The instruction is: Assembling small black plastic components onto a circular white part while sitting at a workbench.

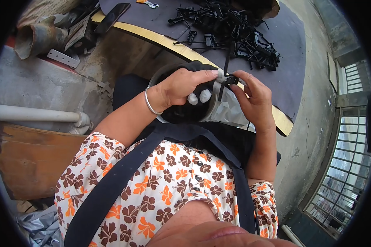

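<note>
Between my two hands is a small black plastic buckle [231,80] with a narrow black strap [227,59] running through it. My right hand [253,96] pinches the buckle between thumb and fingers. Closed with its thumb stretched toward the buckle, my left hand [181,87] is beside it; what its fingers grip is partly hidden. Two white, soft-looking pieces [205,96] show below the left fingers, possibly finger covers. Beneath the hands stands a round container [155,79] with a dark inside. A tangled heap of black buckles and straps [235,35] lies on the table [282,88].
The table's curved yellow edge [163,40] runs just beyond my hands. White plastic sheeting [231,110] lies beside the container. A phone [112,18] and an orange-and-silver tool [148,3] rest far left. A rusty pipe piece [41,38], white pipe [37,113] and wooden board [33,160] are at left.
</note>
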### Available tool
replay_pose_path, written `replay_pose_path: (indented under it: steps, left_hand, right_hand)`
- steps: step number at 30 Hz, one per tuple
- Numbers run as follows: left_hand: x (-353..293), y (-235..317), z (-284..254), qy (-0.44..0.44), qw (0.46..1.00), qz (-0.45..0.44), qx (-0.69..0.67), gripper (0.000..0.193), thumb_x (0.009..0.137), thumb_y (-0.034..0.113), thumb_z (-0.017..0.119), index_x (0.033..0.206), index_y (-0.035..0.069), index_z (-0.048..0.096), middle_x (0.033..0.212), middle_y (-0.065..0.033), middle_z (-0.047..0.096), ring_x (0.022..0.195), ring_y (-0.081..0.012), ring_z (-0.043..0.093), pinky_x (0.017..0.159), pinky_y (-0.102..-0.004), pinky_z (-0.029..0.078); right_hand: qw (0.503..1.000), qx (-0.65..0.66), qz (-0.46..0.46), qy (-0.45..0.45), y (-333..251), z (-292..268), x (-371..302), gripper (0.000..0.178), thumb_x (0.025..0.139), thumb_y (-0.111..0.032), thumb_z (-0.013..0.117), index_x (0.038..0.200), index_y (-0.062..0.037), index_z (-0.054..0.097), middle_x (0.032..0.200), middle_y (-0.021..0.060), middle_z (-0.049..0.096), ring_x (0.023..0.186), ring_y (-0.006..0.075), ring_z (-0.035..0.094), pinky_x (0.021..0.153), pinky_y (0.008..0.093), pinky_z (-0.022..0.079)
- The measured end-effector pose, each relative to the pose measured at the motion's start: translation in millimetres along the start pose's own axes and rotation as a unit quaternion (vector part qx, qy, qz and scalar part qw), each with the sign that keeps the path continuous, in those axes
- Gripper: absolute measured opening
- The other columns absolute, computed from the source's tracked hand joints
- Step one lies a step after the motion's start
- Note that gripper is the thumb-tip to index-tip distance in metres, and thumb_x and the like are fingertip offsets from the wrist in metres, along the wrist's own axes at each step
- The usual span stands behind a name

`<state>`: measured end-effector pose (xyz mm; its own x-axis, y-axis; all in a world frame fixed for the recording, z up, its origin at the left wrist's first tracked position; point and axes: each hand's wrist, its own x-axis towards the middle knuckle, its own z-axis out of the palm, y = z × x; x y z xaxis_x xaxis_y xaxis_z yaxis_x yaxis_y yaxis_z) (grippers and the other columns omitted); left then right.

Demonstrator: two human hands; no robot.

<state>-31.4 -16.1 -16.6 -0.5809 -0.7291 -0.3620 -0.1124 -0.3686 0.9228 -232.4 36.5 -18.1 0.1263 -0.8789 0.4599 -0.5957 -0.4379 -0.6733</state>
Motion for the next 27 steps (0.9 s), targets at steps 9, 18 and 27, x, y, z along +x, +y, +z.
replay_pose_path:
  steps: [9,18,27]
  left_hand:
    - [8.1,-17.0,12.9,0.008,0.987,0.155,0.05,0.02,0.087,0.015,0.056,0.101,0.001,0.056,0.077,-0.0053,0.061,0.067,-0.0166,0.058,0.061,-0.0286,0.046]
    - [0.9,-12.7,16.5,0.024,0.934,0.312,0.175,0.022,0.08,0.01,0.057,0.099,-0.002,0.056,0.082,-0.0159,0.061,0.072,-0.0288,0.058,0.067,-0.0348,0.047]
    - [6.5,-20.4,13.0,0.156,0.736,0.483,0.447,0.02,0.078,0.004,0.06,0.094,-0.006,0.059,0.089,-0.0163,0.062,0.078,-0.0236,0.061,0.071,-0.0328,0.048]
  right_hand:
    - [0.998,0.05,-0.041,-0.004,-23.4,16.8,2.4,0.023,0.072,0.0,0.067,0.093,-0.0016,0.057,0.067,0.0026,0.049,0.054,0.0109,0.042,0.05,0.0216,0.037]
    - [0.945,0.242,0.21,-0.066,1.0,21.2,1.3,0.018,0.09,-0.016,0.057,0.077,-0.0042,0.052,0.067,-0.0069,0.043,0.061,0.001,0.037,0.053,0.0174,0.032]
    - [0.963,0.181,0.178,-0.092,9.4,37.8,-5.5,0.029,0.096,-0.023,0.045,0.084,0.0012,0.056,0.071,-0.0035,0.052,0.068,0.0058,0.045,0.063,0.0222,0.04]
